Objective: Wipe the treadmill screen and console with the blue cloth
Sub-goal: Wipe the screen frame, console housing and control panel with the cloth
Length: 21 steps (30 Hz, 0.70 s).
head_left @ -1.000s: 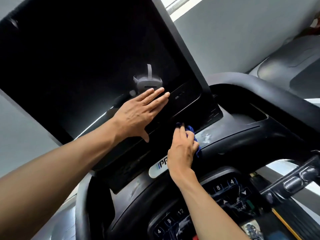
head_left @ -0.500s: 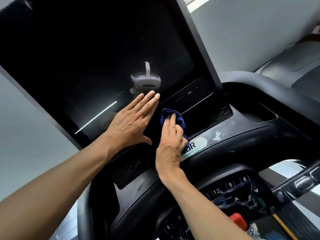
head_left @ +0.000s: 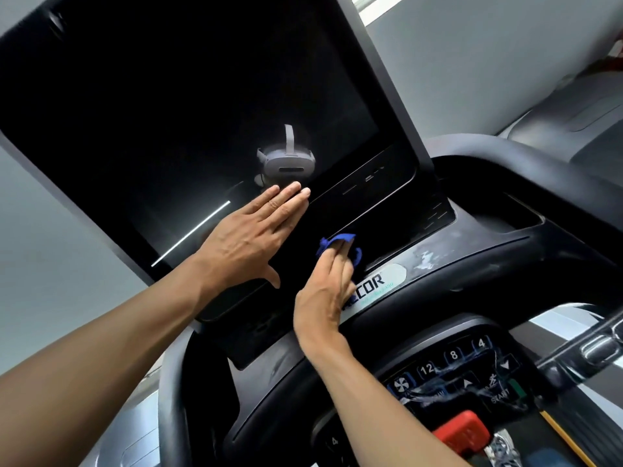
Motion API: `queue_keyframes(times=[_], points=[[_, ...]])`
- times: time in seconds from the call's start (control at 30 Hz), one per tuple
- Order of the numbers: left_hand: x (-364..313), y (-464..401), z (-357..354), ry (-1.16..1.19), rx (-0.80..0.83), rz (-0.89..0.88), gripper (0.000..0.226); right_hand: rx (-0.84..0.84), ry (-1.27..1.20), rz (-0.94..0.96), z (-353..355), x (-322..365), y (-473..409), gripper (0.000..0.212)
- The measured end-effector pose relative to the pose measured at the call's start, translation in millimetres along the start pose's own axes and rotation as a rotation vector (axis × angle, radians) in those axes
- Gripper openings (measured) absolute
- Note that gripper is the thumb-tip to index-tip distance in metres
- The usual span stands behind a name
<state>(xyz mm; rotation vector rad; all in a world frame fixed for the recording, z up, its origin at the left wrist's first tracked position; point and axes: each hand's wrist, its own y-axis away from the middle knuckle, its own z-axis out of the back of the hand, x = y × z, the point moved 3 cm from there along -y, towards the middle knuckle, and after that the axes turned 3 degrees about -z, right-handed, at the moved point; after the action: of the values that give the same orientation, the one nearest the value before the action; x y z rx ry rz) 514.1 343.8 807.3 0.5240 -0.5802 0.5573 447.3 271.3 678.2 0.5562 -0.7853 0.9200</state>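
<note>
Right hand [head_left: 325, 291] flat on blue cloth [head_left: 337, 240]

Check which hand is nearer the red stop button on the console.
Right. The right hand presses the blue cloth on the panel above the red stop button. The left hand lies flat on the screen, higher up and farther off.

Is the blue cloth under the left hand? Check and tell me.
No, the blue cloth is pressed against the screen by the right hand, while the left hand lies flat on the glass with nothing under it.
</note>
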Motion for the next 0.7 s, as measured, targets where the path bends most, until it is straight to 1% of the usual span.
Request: queue_keyframes(times=[0.1,0.13,0.23,0.27,0.33,0.4,0.43,0.53,0.63,0.7], points=[[-0.6,0.2,0.1,0.014,-0.005,-0.017,0.148,-0.096,0.051,-0.082,11.6,-1.7,-23.8,0.064],[-0.9,-0.9,0.0,0.017,0.000,-0.026,0.148,-0.101,0.046,-0.049,12.3,0.9,-17.7,0.064],[-2.1,-9.7,3.4,0.003,-0.001,-0.062,0.148,-0.035,0.036,0.130,7.7,3.5,15.8,0.071],[-2.3,-14.7,6.5,0.002,-0.010,-0.074,0.148,-0.024,0.028,0.133,9.3,-0.2,13.3,0.073],[-3.6,-28.0,14.9,-0.007,-0.022,-0.096,0.149,-0.064,0.024,0.018,14.4,-11.4,-20.2,0.073],[-6.5,-45.4,22.7,-0.025,-0.016,-0.124,0.150,-0.077,0.101,-0.158,28.8,-20.6,-61.9,0.069],[-8.5,-55.1,25.9,-0.038,-0.015,-0.142,0.150,-0.076,0.143,-0.207,34.8,-24.5,-76.8,0.066],[-13.7,-87.2,37.5,-0.068,-0.014,-0.201,0.152,-0.084,0.146,-0.204,38.5,-25.4,-77.7,0.051],[-16.6,-118.6,53.1,-0.106,0.010,-0.262,0.155,0.002,0.135,-0.150,40.7,-24.9,-58.4,0.055],[-17.1,-135.9,61.1,-0.141,0.063,-0.289,0.157,-0.008,0.164,-0.147,49.3,-33.0,-76.9,0.057]])
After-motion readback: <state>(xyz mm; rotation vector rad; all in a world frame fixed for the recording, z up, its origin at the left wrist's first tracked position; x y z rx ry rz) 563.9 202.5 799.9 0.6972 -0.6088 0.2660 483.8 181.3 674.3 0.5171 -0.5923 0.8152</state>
